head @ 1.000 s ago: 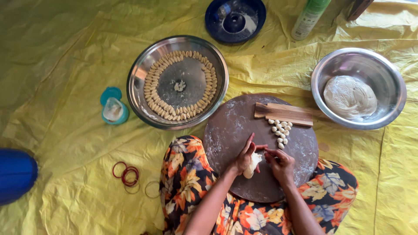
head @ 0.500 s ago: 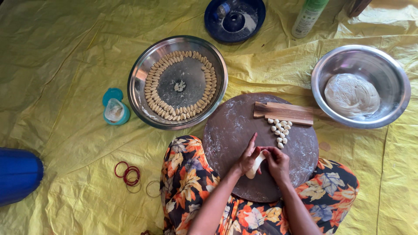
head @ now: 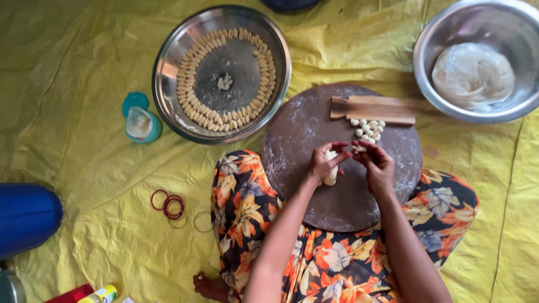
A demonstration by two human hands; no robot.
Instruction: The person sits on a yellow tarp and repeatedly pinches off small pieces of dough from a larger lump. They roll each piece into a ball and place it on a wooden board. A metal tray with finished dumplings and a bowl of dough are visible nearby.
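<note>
Yellow sheeting covers the floor, and a round floured board rests across the seated person's lap. Above the board's middle, the left hand has its fingers closed around a stubby roll of dough; the roll's long axis runs roughly upright in the view, its lower end poking out below the palm and its top end tucked up towards the fingertips. The right hand sits just beside it, fingers pinched together on a small bit of dough at the roll's top, so the roll lies to the left of those fingers, almost touching. Just beyond the right hand lies a cluster of small dough balls against a wooden paddle. Farther off stand a steel tray ringed with shaped pieces and a steel bowl holding a dough mound.
</note>
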